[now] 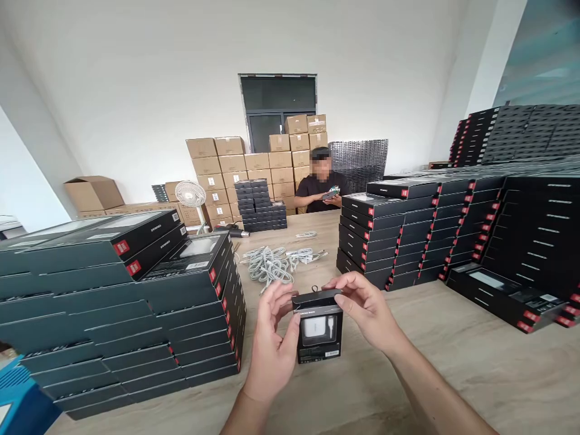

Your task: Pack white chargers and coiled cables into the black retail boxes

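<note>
Fingers (293,333) of our left hand (274,350) and right hand (367,308) clamped the small black box (319,346) by its upper side edges, towards the table's (489,362) near edge. We judged it light, stiff yet crushable card, best taken there, clear of its window (312,327); pale cables (268,266) lay beyond, nearer the far edge.

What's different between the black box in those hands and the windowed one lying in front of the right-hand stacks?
The held box has its window facing the person, while the lying box has its window facing up. The left hand and right hand hold the held box; no hand touches the lying box. The lying box shows a red label; the held box shows none. Both are black, with something white behind the window.
</note>
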Demonstrator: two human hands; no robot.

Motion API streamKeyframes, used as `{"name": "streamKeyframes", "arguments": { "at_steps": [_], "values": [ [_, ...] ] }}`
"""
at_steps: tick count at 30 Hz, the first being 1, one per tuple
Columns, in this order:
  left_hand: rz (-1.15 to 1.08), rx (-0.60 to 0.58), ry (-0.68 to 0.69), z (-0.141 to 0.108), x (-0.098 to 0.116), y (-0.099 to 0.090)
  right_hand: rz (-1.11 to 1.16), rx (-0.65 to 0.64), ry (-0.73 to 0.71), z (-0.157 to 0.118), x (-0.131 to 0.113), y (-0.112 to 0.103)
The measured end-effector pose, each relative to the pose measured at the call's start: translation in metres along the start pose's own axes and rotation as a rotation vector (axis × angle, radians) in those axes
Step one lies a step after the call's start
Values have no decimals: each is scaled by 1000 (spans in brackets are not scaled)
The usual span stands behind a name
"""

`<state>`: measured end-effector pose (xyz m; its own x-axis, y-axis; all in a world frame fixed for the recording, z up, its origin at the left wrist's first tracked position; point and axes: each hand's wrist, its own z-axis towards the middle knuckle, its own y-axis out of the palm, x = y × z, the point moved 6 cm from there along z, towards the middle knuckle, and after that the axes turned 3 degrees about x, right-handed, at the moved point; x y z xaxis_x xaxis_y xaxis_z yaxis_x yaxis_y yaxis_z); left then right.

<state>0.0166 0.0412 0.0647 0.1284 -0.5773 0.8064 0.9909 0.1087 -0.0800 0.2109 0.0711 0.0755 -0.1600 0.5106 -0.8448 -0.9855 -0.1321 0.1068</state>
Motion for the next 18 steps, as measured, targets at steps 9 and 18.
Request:
{"name": "streamKeyframes", "arguments": {
  "at_steps": [9, 18],
  "values": [
    [22, -59, -65, -2, -1, 1, 2, 65, 61, 2, 7, -9],
    [144, -8, -54, -13, 6, -2, 282, 56, 105, 3, 6, -12]
  ]
}}
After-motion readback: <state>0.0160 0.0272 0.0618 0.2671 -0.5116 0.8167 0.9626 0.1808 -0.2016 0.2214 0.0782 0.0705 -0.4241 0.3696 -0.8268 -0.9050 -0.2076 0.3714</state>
